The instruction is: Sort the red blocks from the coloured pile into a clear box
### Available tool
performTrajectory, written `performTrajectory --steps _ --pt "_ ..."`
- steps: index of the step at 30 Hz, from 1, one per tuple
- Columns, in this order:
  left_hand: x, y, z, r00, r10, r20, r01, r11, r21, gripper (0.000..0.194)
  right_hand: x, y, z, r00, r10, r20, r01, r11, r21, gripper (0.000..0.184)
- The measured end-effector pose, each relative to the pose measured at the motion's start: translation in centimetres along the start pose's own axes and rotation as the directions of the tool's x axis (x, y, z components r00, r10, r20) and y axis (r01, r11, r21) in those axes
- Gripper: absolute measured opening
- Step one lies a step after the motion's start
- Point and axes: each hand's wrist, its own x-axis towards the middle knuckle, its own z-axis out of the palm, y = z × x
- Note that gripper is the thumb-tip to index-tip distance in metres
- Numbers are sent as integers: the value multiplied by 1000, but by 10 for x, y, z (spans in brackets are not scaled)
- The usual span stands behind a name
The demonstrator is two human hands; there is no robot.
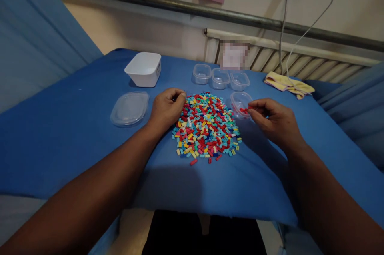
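On a blue cloth-covered table (75, 143), small multicoloured plastic bricks (207, 127) are heaped. A white plastic tub (145, 75) and clear plastic lids (129, 109), apparently stacked, are set leftward. Three clear plastic boxes (220, 79) are lined up behind, a fourth box (239, 99) is placed rightward, and a crumpled yellow cloth (286, 83) is laid beyond.

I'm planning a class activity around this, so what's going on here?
Someone is handling small coloured bricks heaped on a blue cloth. The right hand is at a clear tub holding red bricks, apparently with another at its fingertips. The left hand is at the heap's back left edge; its grip is unclear. Three more clear tubs stand beyond.
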Motion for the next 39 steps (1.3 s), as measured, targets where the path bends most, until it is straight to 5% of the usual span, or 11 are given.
performTrajectory --steps 4,8,11,15,17,19,27,34,39 --pt "0 3 -1 1000 -19 2 19 1000 -10 22 1 16 5 996 63 -58 -65 997 -38 27" --pt "-1 4 -1 1000 -29 3 29 1000 -2 22 2 16 3 996 -6 -87 1 999 -54 29" --pt "-1 2 -1 1000 -21 4 21 1000 -5 22 1 -3 -2 984 -161 79 162 987 -2 18" --pt "0 -1 0 999 -32 11 32 999 18 23 -5 -26 -1 796 -398 456 296 913 280 15" --pt "1 -2 0 999 -33 9 33 999 29 24 -7 -29 1 708 -430 561 291 900 324 16" --pt "1 -4 0 1000 -24 5 24 999 40 24 -9 -26 4 668 -424 612 296 906 304 18" --pt "0 -1 -1 1000 -17 13 17 1000 26 25 -9 -28 6 633 -386 671 297 922 250 8" --pt "0 -2 0 1000 -25 9 24 999 43 24 -10 -37 -4 685 -324 653 201 945 258 14" --pt "0 0 -1 1000 -11 12 11 1000 29 24 -13 -46 2 618 -415 668 282 910 305 22"
